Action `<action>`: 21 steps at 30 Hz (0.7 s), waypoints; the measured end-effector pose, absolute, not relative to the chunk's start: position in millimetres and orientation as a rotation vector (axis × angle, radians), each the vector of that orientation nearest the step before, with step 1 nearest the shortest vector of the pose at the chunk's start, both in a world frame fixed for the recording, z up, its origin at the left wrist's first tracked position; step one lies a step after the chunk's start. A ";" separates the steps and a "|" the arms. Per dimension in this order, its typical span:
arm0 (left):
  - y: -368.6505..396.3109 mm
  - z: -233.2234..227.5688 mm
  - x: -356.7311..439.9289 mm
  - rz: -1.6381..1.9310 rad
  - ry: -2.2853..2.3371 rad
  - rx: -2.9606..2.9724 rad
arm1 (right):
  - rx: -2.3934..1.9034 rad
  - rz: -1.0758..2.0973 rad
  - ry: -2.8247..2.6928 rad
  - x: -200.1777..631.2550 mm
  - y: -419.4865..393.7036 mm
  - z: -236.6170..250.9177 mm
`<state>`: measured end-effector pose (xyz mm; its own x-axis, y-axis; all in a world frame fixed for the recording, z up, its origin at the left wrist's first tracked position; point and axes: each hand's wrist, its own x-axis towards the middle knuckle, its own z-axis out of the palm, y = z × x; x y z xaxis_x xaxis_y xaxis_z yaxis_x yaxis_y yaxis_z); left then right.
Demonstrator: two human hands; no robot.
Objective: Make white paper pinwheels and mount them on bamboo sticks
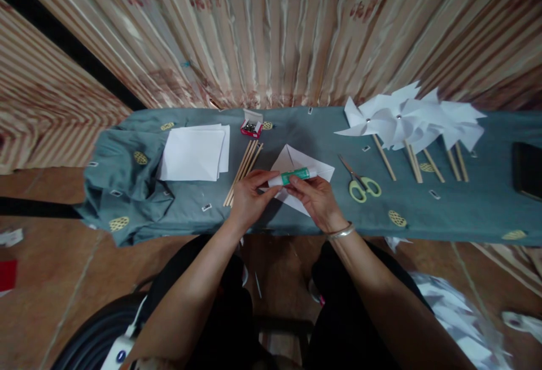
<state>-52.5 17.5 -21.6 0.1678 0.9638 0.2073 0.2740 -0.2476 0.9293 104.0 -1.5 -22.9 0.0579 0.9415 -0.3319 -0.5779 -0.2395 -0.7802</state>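
A green-and-white glue stick point(300, 174) lies level between my two hands, just above the table. My left hand point(250, 196) pinches its white left end between thumb and fingers. Round the green-labelled barrel, my right hand point(318, 197) is closed, with the thumb on top. Beneath both hands is a square white paper point(292, 155) with crease or cut lines running in from its corners; the hands cover part of it. Several thin wooden sticks point(242, 171) lie beside my left hand. To the right of my right hand are scissors point(358, 183) with light green handles.
A stack of white paper point(192, 155) is at left on the green tablecloth point(305, 127). Behind the sticks stands an open red box point(251, 126) of small metal pins. Several white paper pinwheels point(406, 116) lie at back right, with a dark object point(527, 169) beyond them.
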 end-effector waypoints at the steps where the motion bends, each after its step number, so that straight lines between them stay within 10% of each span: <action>1: 17.0 -20.0 -54.7 1.120 1.204 1.735 | -1.022 1.538 -0.472 102.3 -2.0 -22.3; 21: 45.1 -23.0 -131.9 1.123 1.857 1.689 | -1.156 1.453 -0.654 109.1 -2.7 -22.5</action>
<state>-131.9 45.1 -23.0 -0.1987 0.9539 0.2249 0.6421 -0.0467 0.7652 109.1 -2.7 -22.5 0.0910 0.9512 -0.2949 -0.4099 -0.2341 -0.8816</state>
